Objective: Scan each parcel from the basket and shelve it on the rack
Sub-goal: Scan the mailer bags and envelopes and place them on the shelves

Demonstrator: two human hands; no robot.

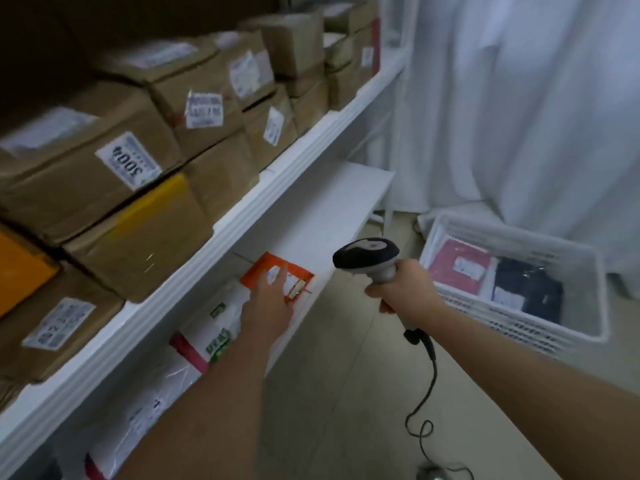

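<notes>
Left hand (268,299) is out over the lower shelf (332,202) of the white rack (242,216), fingers straight and loose, resting on an orange parcel (266,271) that lies flat there just beside a row of white mailers (207,327). Right hand (403,289) is wrapped tight round the grip of the barcode scanner (367,256), head pointing at the shelf, cable (427,386) trailing to the floor. Off to the right, the white basket (568,327) sits on the floor holding a pink parcel (460,263) and a dark one (533,289), while brown cardboard boxes (114,168) crowd the upper shelf.
</notes>
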